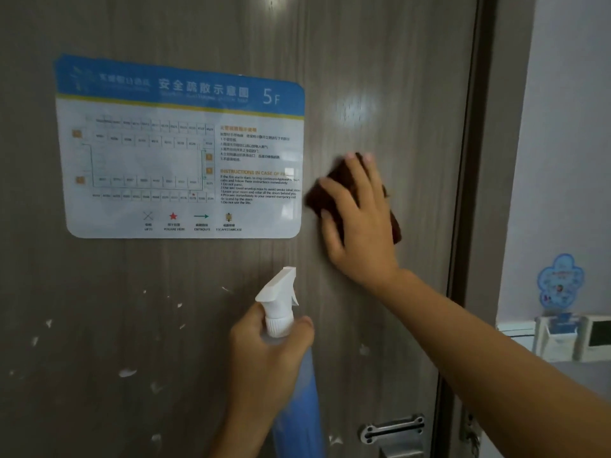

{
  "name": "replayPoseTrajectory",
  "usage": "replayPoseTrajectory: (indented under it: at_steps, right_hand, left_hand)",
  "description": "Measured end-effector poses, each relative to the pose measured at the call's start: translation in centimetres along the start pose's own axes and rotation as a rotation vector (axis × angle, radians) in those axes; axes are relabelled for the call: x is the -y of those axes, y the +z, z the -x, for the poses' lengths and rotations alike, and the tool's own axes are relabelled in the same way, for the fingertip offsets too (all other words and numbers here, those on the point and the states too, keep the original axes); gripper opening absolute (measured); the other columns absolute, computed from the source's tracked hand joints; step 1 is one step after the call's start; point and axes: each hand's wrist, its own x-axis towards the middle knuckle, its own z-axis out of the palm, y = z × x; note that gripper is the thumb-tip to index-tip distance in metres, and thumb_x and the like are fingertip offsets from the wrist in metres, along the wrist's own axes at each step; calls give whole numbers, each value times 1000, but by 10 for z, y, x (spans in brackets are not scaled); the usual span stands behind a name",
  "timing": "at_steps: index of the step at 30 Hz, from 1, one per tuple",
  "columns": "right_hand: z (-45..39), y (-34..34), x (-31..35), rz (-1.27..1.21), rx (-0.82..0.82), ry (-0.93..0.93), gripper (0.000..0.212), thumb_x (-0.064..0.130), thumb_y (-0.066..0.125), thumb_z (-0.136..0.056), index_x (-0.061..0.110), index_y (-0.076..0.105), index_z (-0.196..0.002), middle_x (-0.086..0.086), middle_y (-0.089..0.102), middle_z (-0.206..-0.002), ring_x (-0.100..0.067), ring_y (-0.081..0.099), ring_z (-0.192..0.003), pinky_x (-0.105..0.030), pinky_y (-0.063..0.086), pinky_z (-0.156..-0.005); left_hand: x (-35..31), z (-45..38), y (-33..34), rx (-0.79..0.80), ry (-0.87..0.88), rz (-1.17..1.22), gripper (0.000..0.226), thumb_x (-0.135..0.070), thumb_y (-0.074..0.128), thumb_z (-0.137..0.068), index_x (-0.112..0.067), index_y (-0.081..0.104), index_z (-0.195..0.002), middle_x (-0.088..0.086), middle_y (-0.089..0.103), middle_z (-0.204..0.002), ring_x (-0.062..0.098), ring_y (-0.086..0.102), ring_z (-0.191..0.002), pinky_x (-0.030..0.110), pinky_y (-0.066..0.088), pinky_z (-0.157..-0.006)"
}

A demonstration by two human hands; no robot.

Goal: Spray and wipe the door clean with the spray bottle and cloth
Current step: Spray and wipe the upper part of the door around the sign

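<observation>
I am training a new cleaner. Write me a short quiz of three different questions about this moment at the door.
1. True or false: the right hand presses the cloth flat on the door.
2. What does the left hand hold? A) spray bottle B) brush C) bucket
3. Fill in: the cloth lies just ____ of the evacuation plan.

Key: 1 true; 2 A; 3 right.
</observation>
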Motion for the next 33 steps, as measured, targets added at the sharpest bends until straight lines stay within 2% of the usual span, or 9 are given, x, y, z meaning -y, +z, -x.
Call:
replayPoseTrajectory:
  at_steps: [2, 6, 8, 13, 15, 20, 23, 29, 33]
  right_hand:
    - [22, -4, -10, -7, 134, -239, 42, 26, 62, -98, 13, 61, -138, -16, 28, -167, -36, 13, -158, -48, 19, -127]
    - [59, -25, -42, 50, 316, -415, 46, 29, 66, -97, 16, 59, -140, -18, 29, -166, -40, 17, -157, -58, 32, -119]
    - [49, -31, -52, 38, 255, -344, 45, 29, 65, -97, 16, 57, -139, -19, 30, -165, -40, 18, -157, -58, 32, -120]
    - [-31, -17, -22, -61, -147, 284, 40, 25, 59, -99, 14, 59, -137, -16, 30, -165, -37, 15, -157, -46, 18, -125]
    - [-47, -8, -7, -48, -192, 374, 38, 25, 57, -100, 15, 60, -137, -16, 31, -165, -37, 16, -157, -45, 19, -124]
    - [-8, -11, -18, -12, 46, -110, 40, 28, 60, -102, 13, 61, -138, -18, 33, -164, -37, 19, -157, -45, 25, -124]
    - [37, -26, -42, 34, 216, -327, 41, 30, 62, -102, 13, 63, -139, -19, 33, -164, -38, 20, -156, -53, 32, -121]
    - [113, -42, -70, 1, 152, -74, 45, 30, 61, -103, 11, 56, -144, -21, 28, -166, -39, 17, -157, -55, 24, -125]
    - [139, -34, -63, -34, 66, 84, 46, 28, 61, -103, 11, 53, -145, -24, 28, -164, -42, 18, -156, -56, 25, -124]
  left_hand:
    - [-2, -1, 0, -14, -11, 11, 32, -47, 73, -58, -26, 71, -82, 12, 67, -64, 18, 61, -57, 52, 54, -57]
    - [-2, -2, -7, 17, 0, 26, 37, -48, 74, -57, -19, 72, -80, 9, 70, -68, 16, 64, -58, 35, 54, -56]
    - [-1, -4, -12, 15, 1, 32, 41, -49, 74, -56, -15, 71, -80, 11, 69, -68, 13, 63, -58, 28, 53, -55]
    - [-5, -16, -15, -17, 23, -9, 33, -40, 77, -59, -17, 71, -82, 6, 71, -70, 6, 64, -58, 25, 52, -56]
    - [-9, -18, -13, -17, 44, -8, 36, -48, 73, -57, -19, 69, -79, 7, 70, -73, 5, 63, -58, 21, 52, -54]
    - [-12, -12, -5, -11, 57, -37, 33, -43, 72, -62, -14, 67, -78, 10, 68, -71, 12, 65, -60, 30, 53, -56]
    - [-10, -4, -2, 12, 67, -67, 18, -30, 73, -69, -16, 66, -77, 2, 69, -68, 8, 65, -59, 23, 53, -55]
    - [2, 22, 5, 9, 49, -88, 40, -44, 69, -63, -6, 61, -73, 15, 63, -63, 34, 64, -57, 28, 51, -49]
    - [9, 36, 7, -1, 14, -144, 36, -43, 71, -66, -9, 61, -74, 8, 63, -62, 13, 61, -55, 26, 50, -51]
